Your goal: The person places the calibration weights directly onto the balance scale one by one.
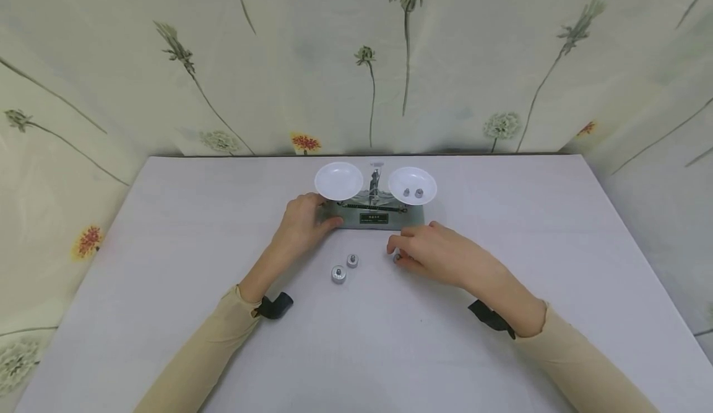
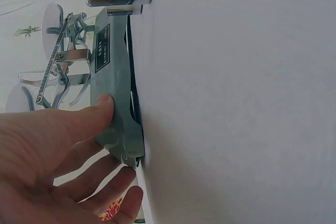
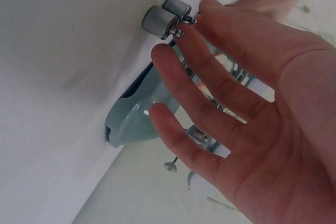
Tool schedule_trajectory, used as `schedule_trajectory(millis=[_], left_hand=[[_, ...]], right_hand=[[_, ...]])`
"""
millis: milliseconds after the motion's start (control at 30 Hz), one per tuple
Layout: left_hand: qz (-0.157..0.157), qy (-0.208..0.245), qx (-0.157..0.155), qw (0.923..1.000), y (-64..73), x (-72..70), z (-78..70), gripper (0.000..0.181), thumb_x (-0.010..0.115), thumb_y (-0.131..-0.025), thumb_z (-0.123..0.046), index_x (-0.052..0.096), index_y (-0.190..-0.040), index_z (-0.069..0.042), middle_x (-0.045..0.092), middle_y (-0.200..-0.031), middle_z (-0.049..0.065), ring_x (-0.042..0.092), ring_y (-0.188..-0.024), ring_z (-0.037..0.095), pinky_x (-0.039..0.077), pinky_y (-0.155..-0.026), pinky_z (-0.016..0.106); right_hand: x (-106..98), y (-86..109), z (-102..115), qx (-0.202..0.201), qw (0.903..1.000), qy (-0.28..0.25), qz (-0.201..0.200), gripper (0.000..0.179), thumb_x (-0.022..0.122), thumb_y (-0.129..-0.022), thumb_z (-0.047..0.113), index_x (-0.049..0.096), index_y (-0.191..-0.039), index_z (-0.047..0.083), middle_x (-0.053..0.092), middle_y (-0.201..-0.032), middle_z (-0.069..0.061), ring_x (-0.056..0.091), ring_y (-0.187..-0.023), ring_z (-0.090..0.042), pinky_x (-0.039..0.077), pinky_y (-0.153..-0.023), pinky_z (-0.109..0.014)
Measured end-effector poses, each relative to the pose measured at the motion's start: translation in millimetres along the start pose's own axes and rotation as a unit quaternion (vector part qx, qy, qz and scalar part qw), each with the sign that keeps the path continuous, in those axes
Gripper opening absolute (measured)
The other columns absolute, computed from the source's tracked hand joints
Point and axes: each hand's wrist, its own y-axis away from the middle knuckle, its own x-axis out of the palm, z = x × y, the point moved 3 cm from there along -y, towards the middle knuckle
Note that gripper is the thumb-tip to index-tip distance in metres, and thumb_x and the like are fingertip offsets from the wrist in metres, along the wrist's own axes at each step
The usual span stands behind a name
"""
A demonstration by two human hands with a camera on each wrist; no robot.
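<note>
hands by balance and weight

Person, two arms. Left sleeve and right sleeve were plain beige, long, and lightly creased; cuffs ended short of the wrists. Left hand and right hand were bare. Black wrist attachments noted: left piece stubby, right piece flatter, angular at its end.
</note>
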Motion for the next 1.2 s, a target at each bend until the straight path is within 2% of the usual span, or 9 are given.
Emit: schedule_trajectory(millis=[467, 967, 1200], left_hand=[[-0.001, 0.002, 0.004, 1.0, 0.3, -0.1, 0.8, 0.049, 0.087, -0.091, -0.024, 0.072, -0.129, 0.004, 0.078, -0.125, 0.023, 0.071, -0.124, 0.041, 0.056, -0.109, 0.054], [0.003, 0.002, 0.003, 1.0, -0.2, -1.2, 0.0, 0.05, 0.086, -0.092, -0.025, 0.072, -0.13, 0.004, 0.078, -0.126, 0.023, 0.071, -0.124, 0.041, 0.056, -0.11, 0.054], [0.0, 0.0, 0.007, 1.0, -0.1, -1.0, 0.4, 0.049, 0.087, -0.092, -0.025, 0.072, -0.129, 0.004, 0.078, -0.124, 0.023, 0.071, -0.122, 0.041, 0.056, -0.109, 0.054]], right_hand=[[2.1, -1.1, -0.4, 0.001, 1.0, 0.008, 0.0, 0.017, 0.082, -0.095, 0.016, 0.076, -0.111, 0.019, 0.075, -0.097, 0.004, 0.071, -0.082, -0.012, 0.055, -0.079, -0.039], [10.2, -5.5, 0.2, -0.004, 0.9994, 0.032, -0.014, 0.015, 0.085, -0.093, 0.018, 0.076, -0.105, 0.02, 0.073, -0.092, 0.002, 0.064, -0.075, -0.012, 0.053, -0.073, -0.039], [11.3, -5.9, 1.6, -0.003, 0.9991, 0.039, -0.015, 0.016, 0.085, -0.092, 0.016, 0.077, -0.105, 0.02, 0.074, -0.092, 0.001, 0.067, -0.078, -0.015, 0.054, -0.073, -0.04]])
